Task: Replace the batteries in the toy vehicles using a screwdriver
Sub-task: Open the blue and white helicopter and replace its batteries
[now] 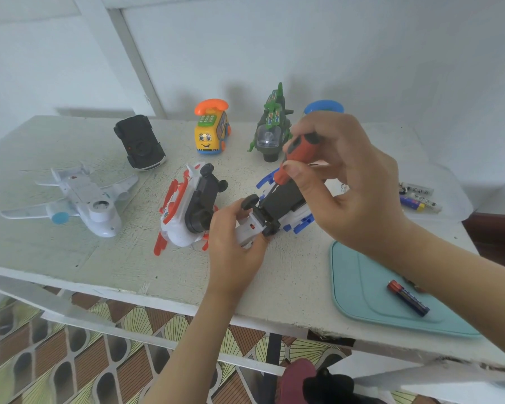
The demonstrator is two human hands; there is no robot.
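White table (pixel 70 252), left grip (pixel 233 243) clasping upturned blue-white toy (pixel 280 202), right grip (pixel 353 185) pinching orange screwdriver (pixel 295 154), tip at its underside

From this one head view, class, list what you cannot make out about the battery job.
Screwdriver tip: head view, too small and blurred to tell whether it sits in a screw of the blue-and-white toy.
Blue round thing: head view, mostly hidden behind the right hand.
Loose batteries at the far right: head view, labels blurred.
Teal tray: head view, right side covered by the right forearm.
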